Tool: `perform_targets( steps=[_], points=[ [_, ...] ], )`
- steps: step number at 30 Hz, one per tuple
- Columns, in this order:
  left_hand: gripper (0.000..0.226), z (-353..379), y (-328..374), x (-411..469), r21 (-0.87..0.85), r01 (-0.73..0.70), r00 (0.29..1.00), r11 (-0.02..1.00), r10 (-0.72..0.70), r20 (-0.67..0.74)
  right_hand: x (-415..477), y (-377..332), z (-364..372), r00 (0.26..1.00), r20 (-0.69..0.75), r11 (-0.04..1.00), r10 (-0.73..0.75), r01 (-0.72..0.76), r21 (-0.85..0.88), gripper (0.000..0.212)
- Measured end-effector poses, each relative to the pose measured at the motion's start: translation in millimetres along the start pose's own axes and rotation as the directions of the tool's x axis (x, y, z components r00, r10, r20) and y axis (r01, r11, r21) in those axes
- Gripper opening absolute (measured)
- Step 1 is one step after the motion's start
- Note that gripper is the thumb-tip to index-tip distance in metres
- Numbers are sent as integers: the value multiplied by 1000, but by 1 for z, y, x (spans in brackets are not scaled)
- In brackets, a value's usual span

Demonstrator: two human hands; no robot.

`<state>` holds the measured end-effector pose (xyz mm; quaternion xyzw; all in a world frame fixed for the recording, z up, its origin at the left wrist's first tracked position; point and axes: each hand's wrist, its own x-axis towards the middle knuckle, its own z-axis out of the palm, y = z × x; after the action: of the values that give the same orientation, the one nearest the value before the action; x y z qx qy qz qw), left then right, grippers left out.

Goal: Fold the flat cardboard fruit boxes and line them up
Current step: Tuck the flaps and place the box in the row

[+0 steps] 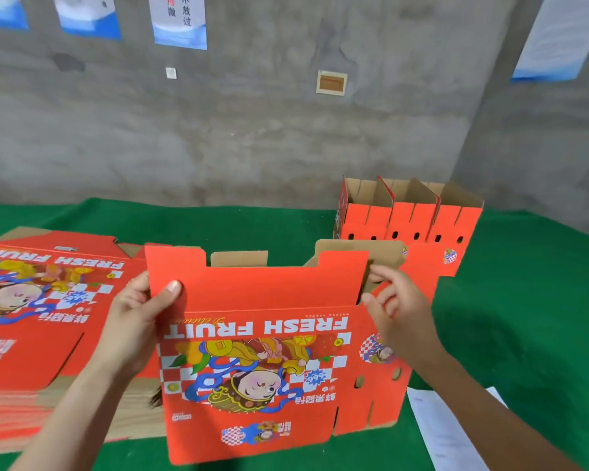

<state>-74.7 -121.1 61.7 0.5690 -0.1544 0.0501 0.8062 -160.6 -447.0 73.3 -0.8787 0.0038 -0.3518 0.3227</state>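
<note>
We hold a half-opened fruit box [259, 351] upright over the green table cover [524, 300], its red printed face toward us and the "FRESH FRUIT" lettering upside down. Our left hand [133, 321] pinches the panel's upper left edge, thumb flat on the red face and fingers tucked behind it. Our right hand [400, 307] curls round the opposite upper corner, where the front panel meets the side wall and a brown inner flap. Between the two grips the notched top edge stands free, with brown flaps rising just behind it. Below them the bottom edge hangs close to the near rim of the table. Just left of the left-hand grip, a stack of flat boxes [31, 300] lies printed side up, and its near corner runs under our left wrist. Beyond the right-hand grip, three folded boxes [408, 215] stand side by side with open tops, near the concrete wall [252, 130]. A wide strip of bare green cloth lies right of the right hand and runs to the table's far edge. Below that wrist, a white paper sheet [446, 433] lies flat on the cloth beside the box's lower right corner.
</note>
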Motion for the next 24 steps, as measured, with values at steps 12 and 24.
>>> perform_targets(
  steps=[12, 24],
  points=[
    [58, -10, 14, -21, 332, 16, 998, 943, -34, 48, 13, 1, -4, 878, 465, 994, 113, -97, -60, 18],
    [61, 13, 36, -29, 655, 110, 966, 747, -236, 106, -5, 2, -29, 934, 353, 992, 51, -89, 94, 8]
  ],
)
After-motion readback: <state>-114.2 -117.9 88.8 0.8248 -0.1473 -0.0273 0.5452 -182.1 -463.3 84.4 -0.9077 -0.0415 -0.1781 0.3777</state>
